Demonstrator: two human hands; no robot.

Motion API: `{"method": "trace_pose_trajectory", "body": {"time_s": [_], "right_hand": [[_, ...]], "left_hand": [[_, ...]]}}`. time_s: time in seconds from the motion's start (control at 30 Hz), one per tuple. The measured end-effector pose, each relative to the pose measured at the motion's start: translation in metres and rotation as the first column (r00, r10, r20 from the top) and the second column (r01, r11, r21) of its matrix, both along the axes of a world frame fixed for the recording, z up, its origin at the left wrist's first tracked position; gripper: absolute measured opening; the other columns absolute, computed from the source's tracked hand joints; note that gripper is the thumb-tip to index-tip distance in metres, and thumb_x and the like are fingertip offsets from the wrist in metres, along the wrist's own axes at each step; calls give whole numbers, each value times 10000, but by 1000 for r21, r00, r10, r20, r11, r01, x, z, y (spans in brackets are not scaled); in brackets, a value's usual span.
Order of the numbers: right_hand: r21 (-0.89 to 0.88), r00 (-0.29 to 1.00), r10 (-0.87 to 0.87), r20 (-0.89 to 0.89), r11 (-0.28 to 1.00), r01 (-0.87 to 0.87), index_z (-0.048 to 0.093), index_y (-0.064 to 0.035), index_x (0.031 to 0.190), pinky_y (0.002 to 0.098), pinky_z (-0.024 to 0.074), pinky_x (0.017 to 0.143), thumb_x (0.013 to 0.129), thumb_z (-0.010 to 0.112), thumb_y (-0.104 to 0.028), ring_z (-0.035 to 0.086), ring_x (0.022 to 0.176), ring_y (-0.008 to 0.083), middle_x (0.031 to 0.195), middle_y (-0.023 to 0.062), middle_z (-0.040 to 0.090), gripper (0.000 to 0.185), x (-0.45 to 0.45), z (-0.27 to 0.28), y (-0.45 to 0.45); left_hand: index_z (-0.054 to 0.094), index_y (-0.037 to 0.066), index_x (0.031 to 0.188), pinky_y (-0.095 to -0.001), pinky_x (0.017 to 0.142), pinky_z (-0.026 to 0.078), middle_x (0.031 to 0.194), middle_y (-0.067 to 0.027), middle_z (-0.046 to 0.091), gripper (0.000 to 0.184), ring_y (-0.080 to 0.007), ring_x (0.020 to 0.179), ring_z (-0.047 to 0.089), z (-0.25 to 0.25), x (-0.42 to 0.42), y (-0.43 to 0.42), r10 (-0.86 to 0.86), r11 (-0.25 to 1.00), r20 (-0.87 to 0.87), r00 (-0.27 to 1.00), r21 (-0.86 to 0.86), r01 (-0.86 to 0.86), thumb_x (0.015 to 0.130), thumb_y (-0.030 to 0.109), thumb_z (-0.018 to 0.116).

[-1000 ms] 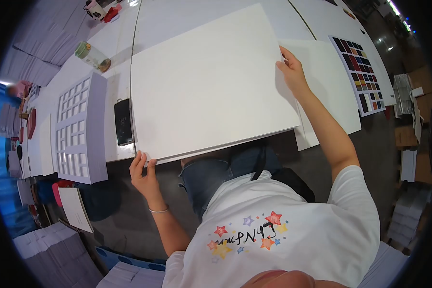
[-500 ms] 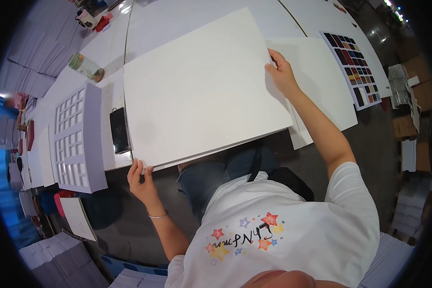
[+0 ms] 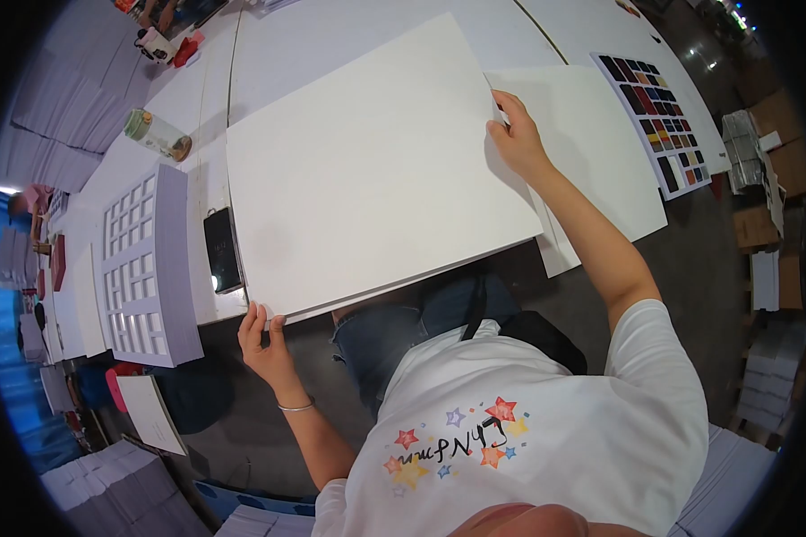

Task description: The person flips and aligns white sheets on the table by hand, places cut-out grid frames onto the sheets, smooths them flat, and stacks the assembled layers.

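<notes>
A large white board (image 3: 376, 170) lies at a slant in front of me, its near edge jutting past the table's front. Along that near edge a second layer shows beneath it. My left hand (image 3: 267, 347) is closed at the near left corner, thumb and fingers pinching it. At the right edge, my right hand (image 3: 518, 139) is closed on the board, its thumb on the rim and some fingertips hidden. Another white sheet (image 3: 591, 161) lies partly under the board to the right. Close to the left edge rests a black phone (image 3: 223, 252).
Left of the phone stands a stack of white cut-out frames (image 3: 175, 268). A clear bottle with a green lid (image 3: 157, 134) lies behind it. On the right is a colour swatch card (image 3: 654, 125). Tall paper stacks (image 3: 72, 116) rise at the far left; cartons (image 3: 784, 170) stand at right.
The view has turned slightly, so things at the left sit a little lower. Both hands keep their hold on the board, which has hardly shifted.
</notes>
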State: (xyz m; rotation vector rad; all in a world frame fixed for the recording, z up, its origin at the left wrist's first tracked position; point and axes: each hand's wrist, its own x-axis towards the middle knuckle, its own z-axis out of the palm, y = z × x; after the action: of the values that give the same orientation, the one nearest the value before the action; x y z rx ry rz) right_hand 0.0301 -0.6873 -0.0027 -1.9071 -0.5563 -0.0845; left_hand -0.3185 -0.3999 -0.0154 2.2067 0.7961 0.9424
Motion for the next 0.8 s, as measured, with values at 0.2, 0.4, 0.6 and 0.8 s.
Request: {"method": "trace_pose_trajectory", "body": {"time_s": [0.2,0.4,0.6,0.8], "right_hand": [[-12,1000,4,29,1000,-4,428,-2,1227,232,436,752,799,482,14,484,1018,144,1228,75,427,432,1,-1,1],[-144,983,-70,169,985,95,425,36,1209,282,432,810,785,451,-2,470,1051,217,1217,124,433,426,0,-8,5],[-159,951,-59,305,981,111,479,39,1136,406,345,940,732,447,-12,451,1051,351,1086,219,498,409,9,-24,5],[-353,991,-42,123,932,84,423,53,1219,352,374,929,816,464,-67,463,1081,317,1159,209,475,423,13,-18,1]], "left_hand": [[645,24,1013,-300,892,413,1098,-112,583,295,-204,1012,545,-1,-1,1,-5,1000,6,1000,2,5,729,70,707],[648,14,997,-307,881,416,1082,-118,587,298,-222,1000,544,5,0,0,-12,1000,-25,1000,27,12,716,84,719],[655,-1,887,-290,838,430,952,-121,618,226,-219,929,565,23,9,27,-30,992,-189,982,-126,6,706,118,719],[610,9,990,-363,868,414,1027,-158,596,321,-306,975,545,23,68,55,-157,988,-31,987,-10,157,699,117,694]]}}
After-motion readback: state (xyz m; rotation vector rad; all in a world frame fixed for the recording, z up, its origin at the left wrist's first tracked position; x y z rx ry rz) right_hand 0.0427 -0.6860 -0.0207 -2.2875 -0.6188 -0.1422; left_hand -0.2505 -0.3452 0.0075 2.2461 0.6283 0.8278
